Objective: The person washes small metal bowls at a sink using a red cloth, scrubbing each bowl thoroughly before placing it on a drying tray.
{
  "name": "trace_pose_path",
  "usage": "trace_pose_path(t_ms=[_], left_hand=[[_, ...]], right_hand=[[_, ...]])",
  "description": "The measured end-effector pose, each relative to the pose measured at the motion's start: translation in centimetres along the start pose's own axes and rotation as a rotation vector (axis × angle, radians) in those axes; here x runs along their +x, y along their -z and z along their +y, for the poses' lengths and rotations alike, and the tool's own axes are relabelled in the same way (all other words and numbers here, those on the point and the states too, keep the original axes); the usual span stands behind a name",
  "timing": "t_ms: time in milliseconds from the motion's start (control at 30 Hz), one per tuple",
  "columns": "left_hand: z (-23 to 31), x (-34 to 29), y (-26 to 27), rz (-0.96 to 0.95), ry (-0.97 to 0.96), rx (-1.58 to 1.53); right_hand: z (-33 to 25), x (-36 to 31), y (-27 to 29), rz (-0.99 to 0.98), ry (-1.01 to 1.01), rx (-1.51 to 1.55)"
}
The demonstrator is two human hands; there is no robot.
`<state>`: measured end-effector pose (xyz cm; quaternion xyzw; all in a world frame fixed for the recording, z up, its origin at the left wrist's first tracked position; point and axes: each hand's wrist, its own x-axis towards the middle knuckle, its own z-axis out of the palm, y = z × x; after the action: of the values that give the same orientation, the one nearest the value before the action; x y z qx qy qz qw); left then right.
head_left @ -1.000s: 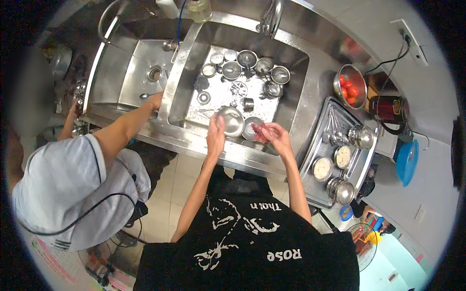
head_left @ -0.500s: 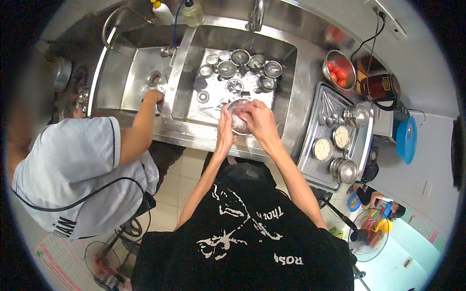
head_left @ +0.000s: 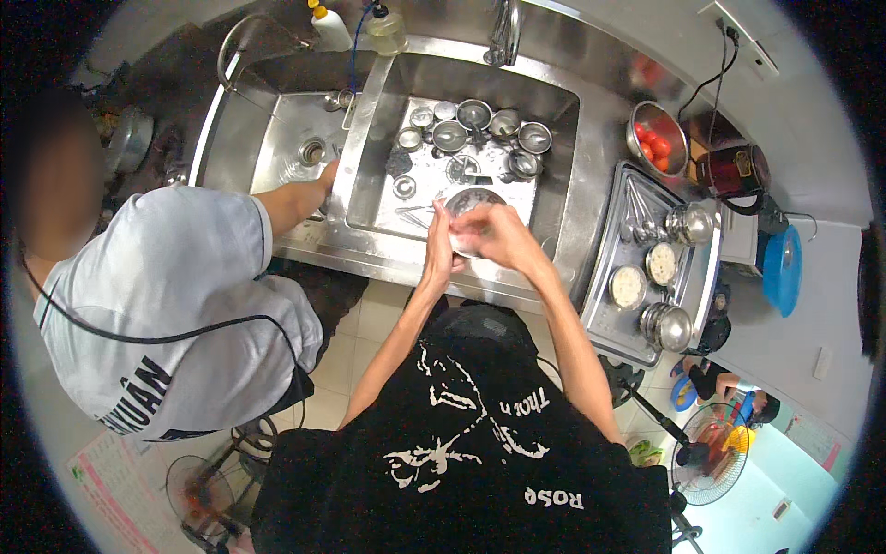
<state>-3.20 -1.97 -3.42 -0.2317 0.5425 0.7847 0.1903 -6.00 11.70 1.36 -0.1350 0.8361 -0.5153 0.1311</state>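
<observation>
Grasping a round steel bowl (head_left: 479, 195) with left hand (head_left: 440, 238), palm along its left wall, fingertips under the near side; probably to brace it against pressure from the opposite side. Reaching across the mouth and inside with right hand (head_left: 501, 234), fingers bent (blurred; cannot tell whether clasping anything). Position of bowl: just above the near end of the right-hand sink basin (head_left: 556, 138), mouth up, perhaps so as to let drips fall inside. On the basin floor: small steel bowls (head_left: 474, 114), clustered toward the far end, presumably to leave working room in front. To the right: oblong metal tray (head_left: 609, 325) with spoons (head_left: 642, 210) laid side by side, stacked steel bowls (head_left: 666, 327), likely nested to save space, and two bowls of whitish contents (head_left: 628, 287), well apart from both hands.
</observation>
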Motion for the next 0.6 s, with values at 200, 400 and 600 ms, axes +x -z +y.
trace_pose_path(t_ms=[200, 400, 600], left_hand=[[1.6, -1.7, -1.8, -0.007, -0.096, -0.003], [0.3, 0.4, 0.4, -0.176, 0.068, -0.147], [2.4, -1.6, -0.2, -0.131, -0.073, 0.202]], right_hand=[[-0.7, 1.6, -1.4, 0.625, -0.102, -0.211], [-0.9, 0.5, -0.7, 0.278, 0.003, -0.087], [-5.0, -2.0, 3.5, -0.151, -0.185, -0.638]])
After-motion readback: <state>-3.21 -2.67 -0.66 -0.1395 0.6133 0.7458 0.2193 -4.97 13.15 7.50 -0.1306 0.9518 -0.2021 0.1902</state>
